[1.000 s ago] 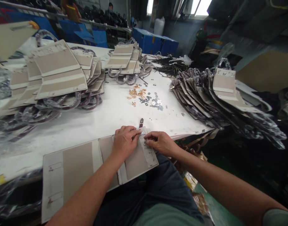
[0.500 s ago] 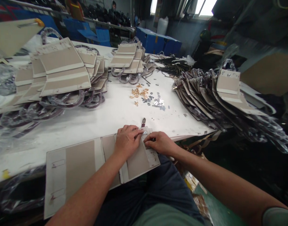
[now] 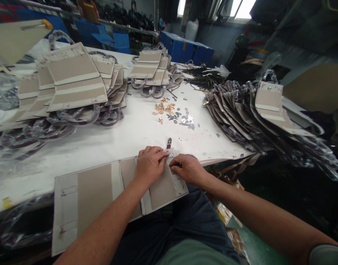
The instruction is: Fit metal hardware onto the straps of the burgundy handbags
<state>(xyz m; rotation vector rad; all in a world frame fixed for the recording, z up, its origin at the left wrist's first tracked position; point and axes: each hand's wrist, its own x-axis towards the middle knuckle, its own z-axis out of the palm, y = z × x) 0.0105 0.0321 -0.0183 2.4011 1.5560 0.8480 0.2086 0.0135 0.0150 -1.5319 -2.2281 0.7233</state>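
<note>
A flat beige and white bag panel [image 3: 97, 191] lies across the near table edge and over my lap. My left hand [image 3: 149, 163] rests on its right part with the fingers curled and pressed down near the white end strip. My right hand [image 3: 187, 168] meets it there, fingers pinched at a small metal fitting on the strip; what it grips is too small to name. A short dark strap end [image 3: 169, 142] pokes out just beyond my fingers.
Small gold clasps [image 3: 163, 109] and silver plates [image 3: 185, 120] lie scattered mid-table. Stacks of like panels with plastic-wrapped handles sit at left [image 3: 72, 84], at the back [image 3: 152, 70] and at right [image 3: 257, 110]. The white table [image 3: 130, 136] ends at right. Blue boxes [image 3: 185, 49] stand behind.
Both hands stay at the panel's right end. My right hand has shifted slightly down along the strip. The view has drifted a little.
</note>
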